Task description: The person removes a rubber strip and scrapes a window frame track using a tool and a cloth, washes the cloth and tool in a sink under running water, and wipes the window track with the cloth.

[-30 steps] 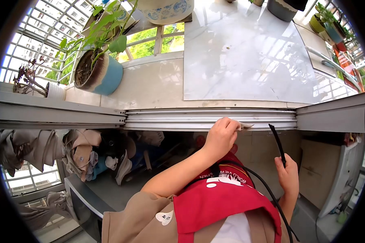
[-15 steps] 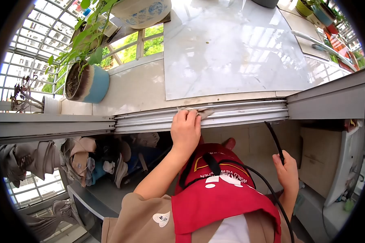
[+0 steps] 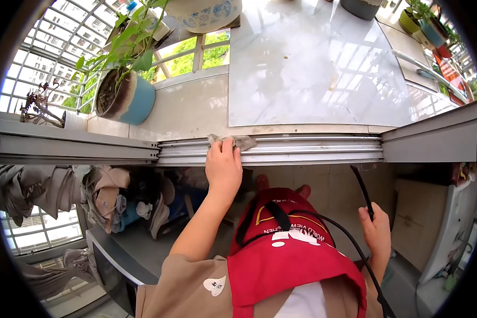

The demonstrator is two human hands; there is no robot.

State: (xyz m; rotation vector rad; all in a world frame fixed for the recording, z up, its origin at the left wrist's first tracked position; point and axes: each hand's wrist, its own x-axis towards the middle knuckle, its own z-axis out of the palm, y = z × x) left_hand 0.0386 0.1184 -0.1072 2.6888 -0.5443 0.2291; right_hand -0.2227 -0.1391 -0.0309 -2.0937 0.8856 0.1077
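My left hand [image 3: 223,172] presses a crumpled grey-beige cloth [image 3: 245,142] onto the metal sliding-window track [image 3: 318,150], left of its middle. The fingers are closed over the cloth's left part, and the rest spreads to the right along the rails. Lower right, my right hand [image 3: 376,228] is wrapped round a thin black rod [image 3: 361,186]. The rod's upper end reaches up to just below the track, apart from the cloth. What the rod belongs to, I cannot make out.
Beyond the track lies a glossy marbled slab [image 3: 307,69] on the tiled ledge. A blue plant pot [image 3: 138,100] stands at left. Window frames [image 3: 74,146] flank the track. Piled clothes [image 3: 108,196] lie lower left. A black cable [image 3: 350,238] runs across my red apron [image 3: 297,270].
My left hand has slid the cloth leftward along the track. My right hand keeps its grip on the black rod, nearly in place. The whole view has shifted slightly.
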